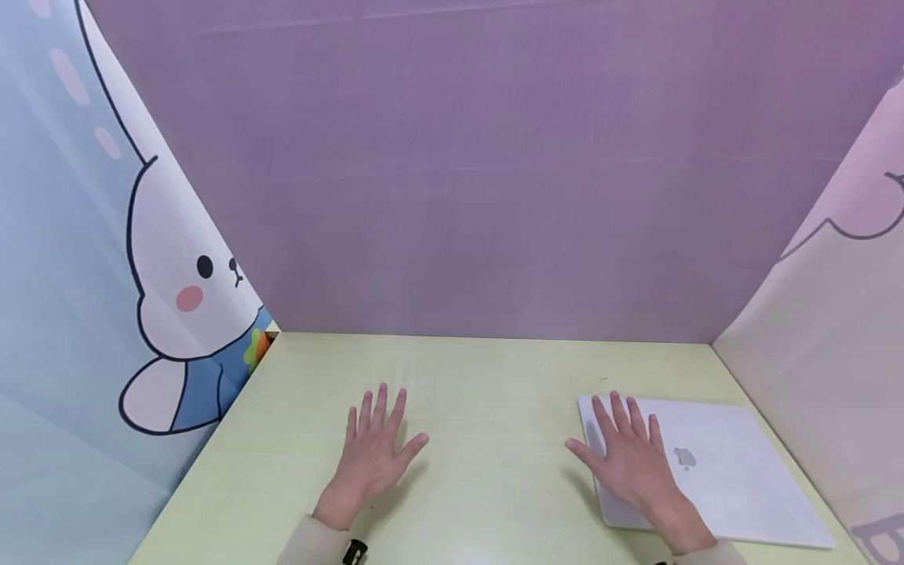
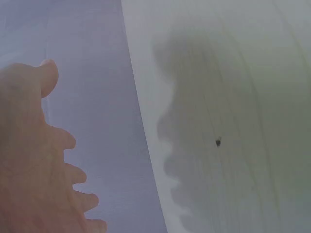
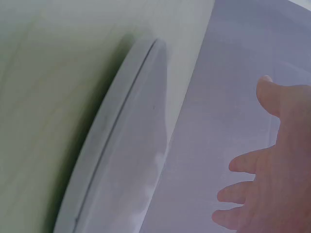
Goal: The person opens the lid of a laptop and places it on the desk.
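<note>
A closed white laptop [image 1: 713, 471] lies flat on the right, near part of the pale green worktop [image 1: 494, 392]. The right hand [image 1: 632, 463] is spread wide over the laptop's left edge, its fingers [image 1: 621, 416] straight and holding nothing. The left hand [image 1: 374, 451] is well apart to the left, flat over the bare worktop with fingers wide too.

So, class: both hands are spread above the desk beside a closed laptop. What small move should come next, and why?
Probably the right hand should settle onto the closed laptop and find its front edge: it already hovers, fingers spread, over the lid's left part, while the left hand is over bare desk.
</note>
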